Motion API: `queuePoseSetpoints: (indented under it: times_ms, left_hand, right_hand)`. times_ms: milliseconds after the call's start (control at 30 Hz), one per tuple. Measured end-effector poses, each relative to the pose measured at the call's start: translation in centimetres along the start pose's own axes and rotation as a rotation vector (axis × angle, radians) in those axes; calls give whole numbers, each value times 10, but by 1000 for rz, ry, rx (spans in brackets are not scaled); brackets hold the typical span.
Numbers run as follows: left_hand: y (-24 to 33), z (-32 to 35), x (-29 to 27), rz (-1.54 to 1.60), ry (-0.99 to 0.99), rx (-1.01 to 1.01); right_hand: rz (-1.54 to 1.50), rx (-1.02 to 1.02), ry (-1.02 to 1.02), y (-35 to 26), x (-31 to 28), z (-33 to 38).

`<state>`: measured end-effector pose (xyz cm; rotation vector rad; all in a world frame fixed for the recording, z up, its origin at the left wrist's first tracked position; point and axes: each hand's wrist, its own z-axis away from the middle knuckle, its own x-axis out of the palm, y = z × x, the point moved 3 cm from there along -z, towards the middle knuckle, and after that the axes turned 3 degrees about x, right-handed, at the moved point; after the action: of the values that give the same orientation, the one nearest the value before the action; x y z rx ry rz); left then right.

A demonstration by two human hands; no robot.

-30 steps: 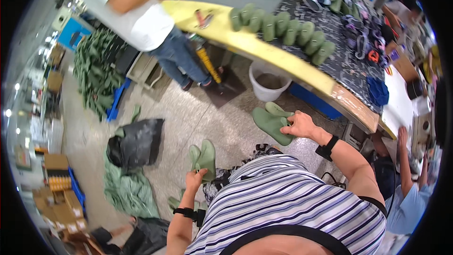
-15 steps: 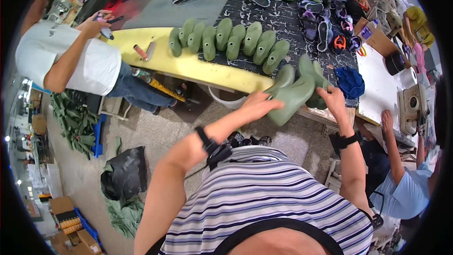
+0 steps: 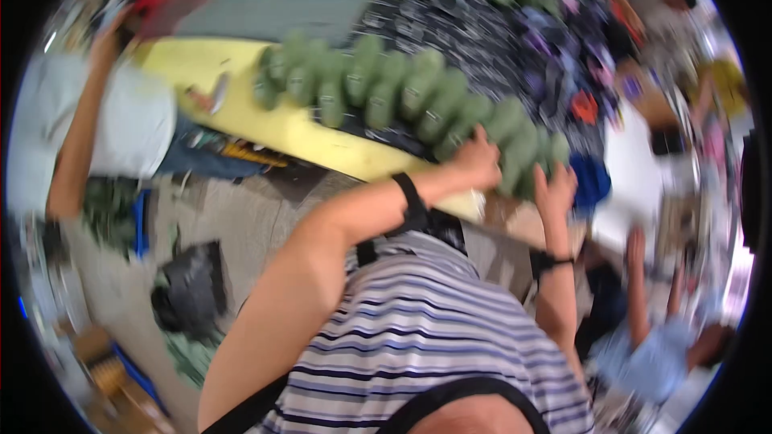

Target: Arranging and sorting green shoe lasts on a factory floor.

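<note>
A row of green shoe lasts (image 3: 418,84) stands along the table's near edge, blurred by motion. At its right end my left hand (image 3: 480,162) lies against the lasts, one finger pointing up; whether it grips one is smeared. My right hand (image 3: 556,191) is beside the rightmost last (image 3: 555,147), thumb and fingers apart at its near end. Between my hands stands another green last (image 3: 517,145). Black bands circle both my wrists.
The table has a yellow edge (image 3: 217,64) and a black patterned cover. Sports shoes (image 3: 547,56) and a blue cloth (image 3: 591,182) lie at the right. A person in white (image 3: 121,120) stands left; another in light blue (image 3: 651,354) sits right. A black bag (image 3: 193,285) is on the floor.
The large lasts at my hands now stand in line with the row instead of tilting toward me. My left hand has moved up and right. The whole view has shifted.
</note>
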<state>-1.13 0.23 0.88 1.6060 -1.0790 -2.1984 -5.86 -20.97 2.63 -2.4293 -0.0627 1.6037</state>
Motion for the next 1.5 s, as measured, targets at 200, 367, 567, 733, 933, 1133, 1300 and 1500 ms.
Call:
queuePoseSetpoints:
  times_ms: [200, 367, 567, 733, 933, 1133, 1300, 1500]
  left_hand:
    - [6, 3, 37, 88, 18, 131]
    - [-5, 32, 48, 79, 187, 48]
    - [9, 26, 55, 26, 474, 12]
    - [30, -10, 43, -124, 690, 76]
    - [15, -33, 50, -171, 431, -21]
    - [22, -27, 39, -78, 423, 4]
    - [19, -19, 27, -152, 434, 32]
    - [37, -31, 19, -271, 176, 224]
  right_hand:
    - [5, -190, -324, 77, 46, -15]
    - [-211, -642, -267, 55, 66, -73]
    - [-73, -727, -882, 23, 109, -137]
    - [-47, -714, -1089, 16, 130, -148]
    - [-606, -351, -1398, 38, 161, -152]
    - [-873, -303, -1481, 15, 127, -139]
    - [-542, 45, -1132, 12, 57, -142]
    - [-843, 453, -542, 91, -52, -157]
